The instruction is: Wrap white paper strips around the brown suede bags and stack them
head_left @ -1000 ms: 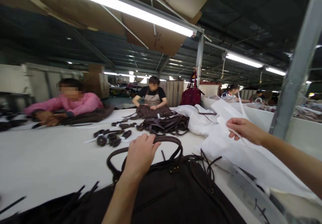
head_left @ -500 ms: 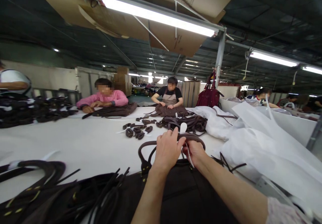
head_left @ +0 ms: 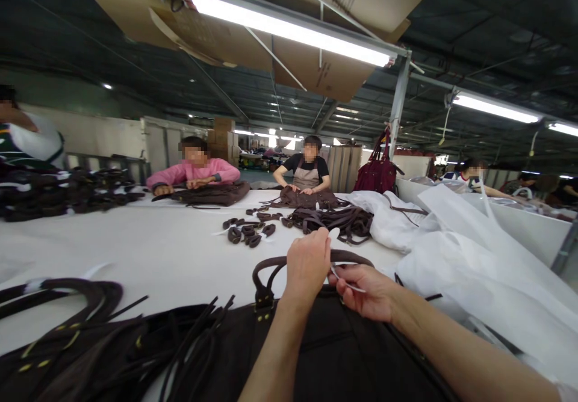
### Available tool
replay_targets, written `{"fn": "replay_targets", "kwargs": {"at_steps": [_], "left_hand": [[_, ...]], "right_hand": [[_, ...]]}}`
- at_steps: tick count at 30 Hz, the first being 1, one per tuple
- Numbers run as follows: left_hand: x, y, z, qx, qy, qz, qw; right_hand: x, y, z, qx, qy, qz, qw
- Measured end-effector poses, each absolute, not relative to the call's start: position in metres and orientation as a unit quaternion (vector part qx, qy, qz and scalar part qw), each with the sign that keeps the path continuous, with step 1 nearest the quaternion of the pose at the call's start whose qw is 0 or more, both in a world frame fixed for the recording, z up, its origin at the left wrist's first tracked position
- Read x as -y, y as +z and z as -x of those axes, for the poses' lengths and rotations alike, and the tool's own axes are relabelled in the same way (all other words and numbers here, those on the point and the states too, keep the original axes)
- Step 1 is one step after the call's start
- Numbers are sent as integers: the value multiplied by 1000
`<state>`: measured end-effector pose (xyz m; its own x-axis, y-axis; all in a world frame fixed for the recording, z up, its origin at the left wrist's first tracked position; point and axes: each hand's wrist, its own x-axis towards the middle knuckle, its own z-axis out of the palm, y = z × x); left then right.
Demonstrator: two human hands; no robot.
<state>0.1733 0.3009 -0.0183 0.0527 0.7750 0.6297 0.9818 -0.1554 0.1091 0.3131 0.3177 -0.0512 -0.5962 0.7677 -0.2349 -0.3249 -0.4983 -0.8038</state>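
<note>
While white sheeting [head_left: 456, 263] lies along the right edge of the worktop [head_left: 149, 251], a dark bag [head_left: 329, 348] occupies the near edge, contents hidden. Left grip [head_left: 308, 266] encloses its handle [head_left: 351, 257]; right grip [head_left: 372, 293] pinches a white strip [head_left: 356, 287].

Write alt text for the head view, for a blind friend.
Left hand and right hand are close together at the handle of a dark bag, the right holding a white strip. Beyond, dark straps lie on a white table, with people across it.
</note>
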Motion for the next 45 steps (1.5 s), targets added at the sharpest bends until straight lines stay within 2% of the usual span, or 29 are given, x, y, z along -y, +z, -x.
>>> {"fn": "replay_targets", "kwargs": {"at_steps": [5, 10, 15, 19, 26, 33, 45], "left_hand": [[-295, -11, -152, 612, -287, 714, 182], [-298, -13, -136, 564, -389, 720, 108], [-301, -19, -153, 559, -423, 710, 73], [-299, -18, -171, 547, -433, 714, 53], [-300, -17, -183, 502, -523, 689, -6], [-302, -21, -188, 454, -578, 668, -114], [-306, -23, -180, 426, -588, 676, -124]], "right_hand": [[-306, -34, -324, 398, 772, 334, 366], [-295, -31, -317, 434, 729, 325, 418], [-292, -28, -317, 439, 726, 251, 465], [-294, -23, -328, 472, 720, 191, 472], [-305, -35, -342, 550, 609, 243, 517], [-311, -29, -334, 559, 605, 312, 474], [-318, -34, -324, 546, 612, 291, 492]]}}
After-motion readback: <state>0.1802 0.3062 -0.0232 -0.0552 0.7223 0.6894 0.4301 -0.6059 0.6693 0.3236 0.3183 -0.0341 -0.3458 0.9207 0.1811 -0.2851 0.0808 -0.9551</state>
